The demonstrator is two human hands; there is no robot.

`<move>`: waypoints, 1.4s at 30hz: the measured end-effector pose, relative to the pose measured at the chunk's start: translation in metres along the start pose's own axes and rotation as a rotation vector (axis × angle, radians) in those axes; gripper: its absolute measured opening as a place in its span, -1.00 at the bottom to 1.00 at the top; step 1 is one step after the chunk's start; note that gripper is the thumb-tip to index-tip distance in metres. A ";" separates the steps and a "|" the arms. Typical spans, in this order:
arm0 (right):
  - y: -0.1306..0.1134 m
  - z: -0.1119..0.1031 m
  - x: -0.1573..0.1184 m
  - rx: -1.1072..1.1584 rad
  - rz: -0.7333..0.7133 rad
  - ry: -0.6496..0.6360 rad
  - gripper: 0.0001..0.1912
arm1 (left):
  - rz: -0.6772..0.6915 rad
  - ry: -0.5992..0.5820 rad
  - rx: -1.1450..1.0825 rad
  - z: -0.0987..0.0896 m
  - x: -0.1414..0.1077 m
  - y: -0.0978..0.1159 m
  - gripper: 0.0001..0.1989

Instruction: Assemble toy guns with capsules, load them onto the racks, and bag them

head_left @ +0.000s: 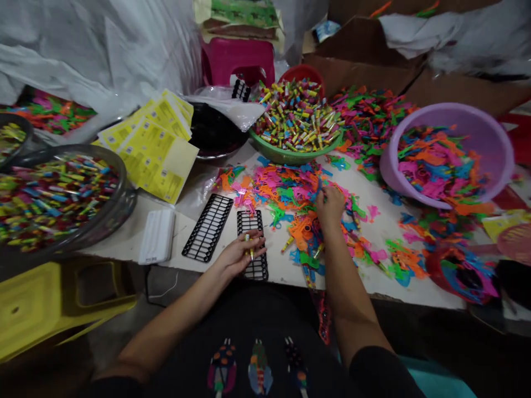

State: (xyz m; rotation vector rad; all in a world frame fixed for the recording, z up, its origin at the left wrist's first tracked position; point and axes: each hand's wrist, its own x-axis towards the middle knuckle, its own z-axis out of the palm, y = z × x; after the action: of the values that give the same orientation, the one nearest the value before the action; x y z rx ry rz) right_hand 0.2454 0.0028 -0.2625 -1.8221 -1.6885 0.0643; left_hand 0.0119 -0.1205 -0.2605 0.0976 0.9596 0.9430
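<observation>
My left hand [241, 253] is closed around a small yellow-labelled tube [250, 247], over a black plastic rack [249, 220] near the table's front edge. A second black rack [208, 228] lies flat to its left. My right hand [331, 205] is in the heap of flat, bright plastic pieces [274, 185], its fingers pinched at a blue plastic piece [318, 189]; the fingertips are partly hidden. Another small yellow tube [287, 245] lies on the table between the hands.
A green basin [286, 157] heaped with small tubes stands behind the pile. A purple basin [394, 160] of plastic pieces is at right. Left are a clear-rimmed tub [122, 174] of tubes, yellow printed sheets [153, 157] and a white box [156, 236]. A yellow stool [31, 309] stands below.
</observation>
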 end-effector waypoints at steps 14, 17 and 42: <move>-0.091 -0.015 -0.117 1.069 0.515 -0.274 -0.74 | 0.132 -0.154 0.380 0.020 -0.014 -0.009 -0.62; -0.096 -0.015 -0.119 1.065 0.496 -0.256 -0.74 | 0.212 -0.105 0.506 0.018 -0.016 -0.012 -0.73; -0.096 -0.011 -0.138 0.848 0.365 -0.193 -0.79 | 0.763 -0.110 1.439 0.012 -0.012 -0.026 -0.77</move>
State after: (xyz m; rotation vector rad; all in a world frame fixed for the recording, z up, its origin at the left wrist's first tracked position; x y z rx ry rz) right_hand 0.1421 -0.1309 -0.2605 -1.4407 -1.1352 0.9784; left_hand 0.0342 -0.1416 -0.2573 1.8022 1.3563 0.7085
